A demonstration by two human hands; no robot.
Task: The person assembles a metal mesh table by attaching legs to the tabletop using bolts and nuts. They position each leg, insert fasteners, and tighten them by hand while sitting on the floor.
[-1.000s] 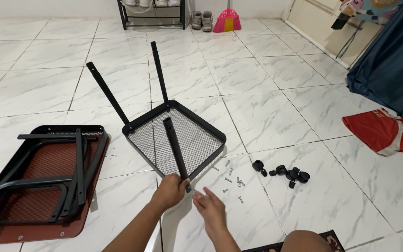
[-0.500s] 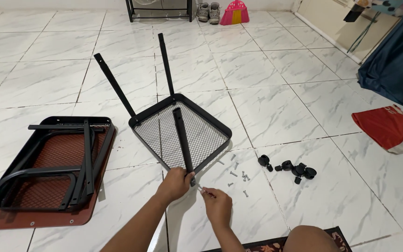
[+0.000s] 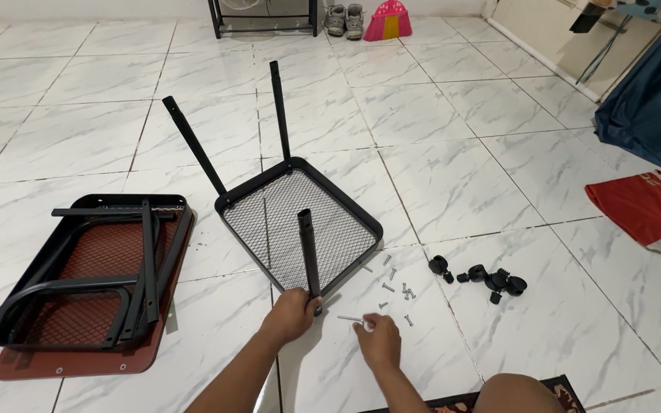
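Mesh tray (image 3: 300, 226) upside down on the tiled floor (image 3: 453, 168), three legs up.
Since a second ago the left hand (image 3: 292, 313) has kept its closed grip on the near leg (image 3: 309, 252) base, while the right hand (image 3: 379, 342) now pinches a long screw (image 3: 350, 318) beside the scattered screws (image 3: 395, 287).

White marble-look tiled floor (image 3: 453, 160), mesh tray (image 3: 300, 226), screws (image 3: 395, 287), black casters (image 3: 483, 279), red cloth (image 3: 644, 210)
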